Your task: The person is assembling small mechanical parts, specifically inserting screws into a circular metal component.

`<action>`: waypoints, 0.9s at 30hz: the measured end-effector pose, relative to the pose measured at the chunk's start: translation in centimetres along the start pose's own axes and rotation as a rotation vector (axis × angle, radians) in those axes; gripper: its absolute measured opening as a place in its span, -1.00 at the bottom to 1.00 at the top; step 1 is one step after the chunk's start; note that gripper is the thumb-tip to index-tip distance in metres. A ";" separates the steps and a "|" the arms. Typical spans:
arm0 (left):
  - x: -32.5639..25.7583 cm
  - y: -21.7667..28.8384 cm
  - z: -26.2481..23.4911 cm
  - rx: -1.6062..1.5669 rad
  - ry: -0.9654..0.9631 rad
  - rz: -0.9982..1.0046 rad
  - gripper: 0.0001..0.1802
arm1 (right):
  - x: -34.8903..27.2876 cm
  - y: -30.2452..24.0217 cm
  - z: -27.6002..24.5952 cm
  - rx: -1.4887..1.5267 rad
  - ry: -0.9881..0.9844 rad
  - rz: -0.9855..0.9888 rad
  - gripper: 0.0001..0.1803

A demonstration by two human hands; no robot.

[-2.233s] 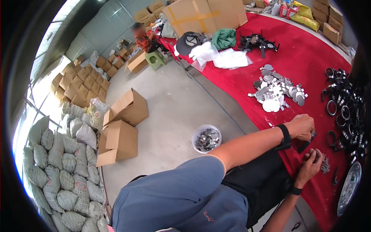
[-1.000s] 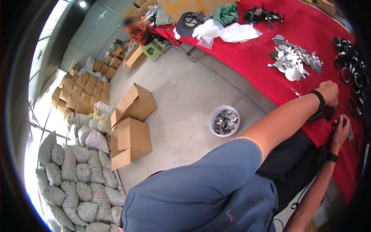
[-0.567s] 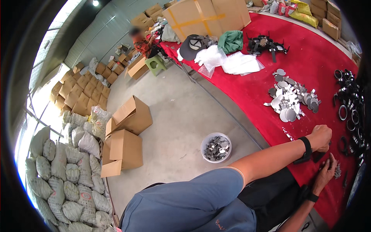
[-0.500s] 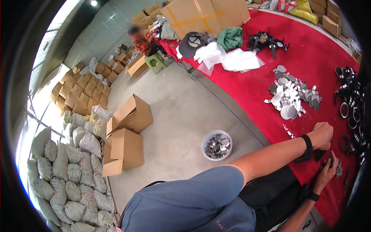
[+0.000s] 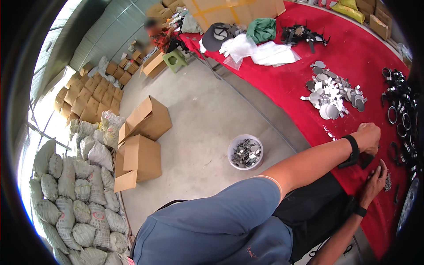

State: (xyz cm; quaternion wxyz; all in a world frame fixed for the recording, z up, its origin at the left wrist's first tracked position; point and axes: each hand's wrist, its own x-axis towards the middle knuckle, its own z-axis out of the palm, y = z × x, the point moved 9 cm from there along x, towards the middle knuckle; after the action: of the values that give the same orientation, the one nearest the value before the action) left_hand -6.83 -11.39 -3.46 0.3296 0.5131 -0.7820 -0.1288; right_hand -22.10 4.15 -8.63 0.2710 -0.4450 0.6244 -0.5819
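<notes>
My left hand [image 5: 367, 138] is closed in a fist just above the red-covered table, a black band round its wrist. What it grips is hidden beneath the fingers. Just under it shows a dark piece [image 5: 366, 160], too little of it visible to name. My right hand [image 5: 375, 180] is close below on the cloth, fingers bent toward the left fist; whatever they hold cannot be made out. A small heap of tiny metal parts [image 5: 388, 182] lies beside the right hand. Farther up the table is a pile of flat silver-grey discs with tabs [image 5: 329, 95].
Black rings and clips [image 5: 397, 117] crowd the table's right side. Toward the far end are black parts [image 5: 304, 37], a green cloth [image 5: 261, 30], plastic bags [image 5: 269, 55] and a cap [image 5: 217, 37]. A white bucket of metal pieces [image 5: 245, 152] stands on the floor near open cartons [image 5: 143, 154].
The view has tilted slightly, so the scene sits a little higher in the picture. Both hands stay close together at the same place on the table.
</notes>
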 end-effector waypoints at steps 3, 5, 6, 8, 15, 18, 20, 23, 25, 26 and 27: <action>-0.1 0.4 -1.5 -0.066 0.051 0.044 -0.88 | 0.1 -0.2 0.3 -0.068 0.010 -0.055 -0.72; -0.8 0.6 -1.2 -0.107 -0.182 0.133 -0.87 | 0.2 0.0 0.1 -0.070 0.046 -0.032 -0.73; -0.9 1.0 -1.9 -0.159 -0.182 0.161 -0.87 | 0.2 0.3 0.0 -0.024 0.052 -0.006 -0.74; -1.3 0.9 -3.1 -0.198 -0.193 0.147 -0.88 | 0.3 0.0 -0.1 -0.056 0.050 -0.042 -0.75; -1.5 0.9 -2.9 -0.131 -0.174 0.154 -0.86 | 0.3 1.1 -0.2 0.082 0.062 0.004 -0.79; -1.5 0.9 -3.0 -0.118 -0.106 0.193 -0.83 | -0.1 1.3 0.1 0.242 0.049 0.058 -0.82; -1.7 0.7 -3.3 -0.163 -0.060 0.164 -0.82 | 0.1 1.3 -0.7 0.286 0.122 0.137 -0.83; -1.8 0.9 -3.7 -0.131 -0.055 0.139 -0.84 | 1.0 0.0 -1.5 0.159 0.182 0.139 -0.76; -1.9 1.6 -3.5 -0.126 -0.137 0.157 -0.86 | 1.6 -1.2 -0.9 0.178 0.192 0.058 -0.73; -1.8 2.2 -3.9 -0.117 -0.150 0.190 -0.87 | 1.5 -0.6 -0.6 0.175 0.217 0.138 -0.73; -2.0 2.5 -4.1 -0.094 -0.184 0.195 -0.88 | 1.5 -0.5 0.1 0.221 0.235 0.138 -0.72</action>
State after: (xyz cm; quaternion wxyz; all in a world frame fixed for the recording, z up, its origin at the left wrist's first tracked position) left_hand -5.48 -7.97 0.17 0.2912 0.4048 -0.8481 -0.1792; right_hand -22.60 2.81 -7.93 0.2827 -0.2973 0.6130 -0.6752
